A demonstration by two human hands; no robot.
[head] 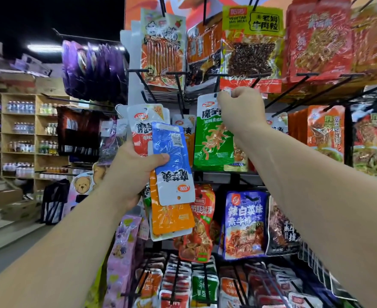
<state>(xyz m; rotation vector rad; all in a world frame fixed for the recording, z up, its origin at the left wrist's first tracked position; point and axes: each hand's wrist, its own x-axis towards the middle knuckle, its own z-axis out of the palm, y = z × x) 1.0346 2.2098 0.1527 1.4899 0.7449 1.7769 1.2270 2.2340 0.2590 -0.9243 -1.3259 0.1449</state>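
Observation:
My left hand [136,172] grips a small stack of snack packets held upside down: a blue packet [173,163] on top and an orange packet [172,218] beneath it. My right hand [242,110] is raised to the display rack and pinches the white top edge of a green snack packet [214,138], which hangs at a black peg hook [216,85]. Whether the packet's hole sits on the hook is hidden by my fingers.
The black peg rack [227,174] is full of hanging snack packets in red, orange, purple and dark colours, with several black hooks jutting outward. Left of it hang purple bags [92,67]. Wooden shelves with bottles [20,134] and steps with cardboard boxes [7,205] lie at the far left.

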